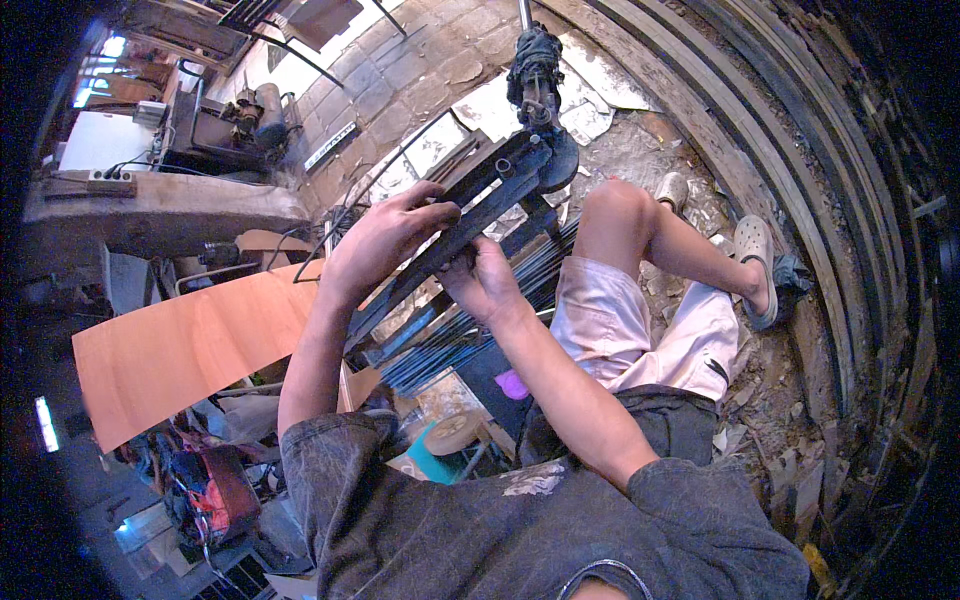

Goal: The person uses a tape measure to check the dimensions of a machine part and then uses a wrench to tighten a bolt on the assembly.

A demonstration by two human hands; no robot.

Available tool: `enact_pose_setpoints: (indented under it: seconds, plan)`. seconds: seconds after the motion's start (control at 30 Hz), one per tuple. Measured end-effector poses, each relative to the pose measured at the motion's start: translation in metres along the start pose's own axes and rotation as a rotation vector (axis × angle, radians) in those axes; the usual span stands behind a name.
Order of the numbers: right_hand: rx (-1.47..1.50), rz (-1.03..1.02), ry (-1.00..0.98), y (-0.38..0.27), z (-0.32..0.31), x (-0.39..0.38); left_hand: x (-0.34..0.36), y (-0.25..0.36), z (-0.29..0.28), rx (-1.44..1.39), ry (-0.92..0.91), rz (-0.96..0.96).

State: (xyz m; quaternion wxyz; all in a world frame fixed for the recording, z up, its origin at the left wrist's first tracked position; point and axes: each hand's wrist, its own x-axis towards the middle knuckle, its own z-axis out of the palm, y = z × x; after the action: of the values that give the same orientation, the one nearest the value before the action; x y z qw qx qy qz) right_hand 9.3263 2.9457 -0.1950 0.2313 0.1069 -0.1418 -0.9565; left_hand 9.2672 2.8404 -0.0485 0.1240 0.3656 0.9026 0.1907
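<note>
A long dark metal bar assembly (455,235) runs slantwise in front of me. Its far end meets a rounded metal joint (556,165), from which a lever (535,75) bound in dark wrapping rises. My left hand (395,232) lies over the bar's upper side, its fingers bent around the edge. On the near side, my right hand (485,285) is closed beneath the bar with the thumb up; whatever its fingertips hold is hidden. Several thin dark rods (430,355) lie below the bar, close to my right forearm.
A curved plywood sheet (200,350) stands at the left. Behind it, a machine with a motor (260,115) rests on a bench. A round-topped wooden stool (455,435) is close to my body. Long timber planks (800,160) line the right side; scraps (650,130) litter the floor.
</note>
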Motion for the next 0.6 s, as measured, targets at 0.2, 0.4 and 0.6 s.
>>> enact_pose_setpoints:
  seconds: [0.2,0.4,0.6]
  plan:
    - [-0.072,0.004,0.001,-0.001,0.013,-0.004,0.0,-0.001,-0.002,0.003,-0.021,-0.001]
    - [-0.204,0.04,0.179,0.005,0.01,-0.037,-0.005,0.0,0.002,-0.066,0.045,-0.047]
    - [-2.448,0.35,-0.011,-0.036,-0.044,-0.117,-0.029,0.0,0.025,-0.046,0.376,-0.107]
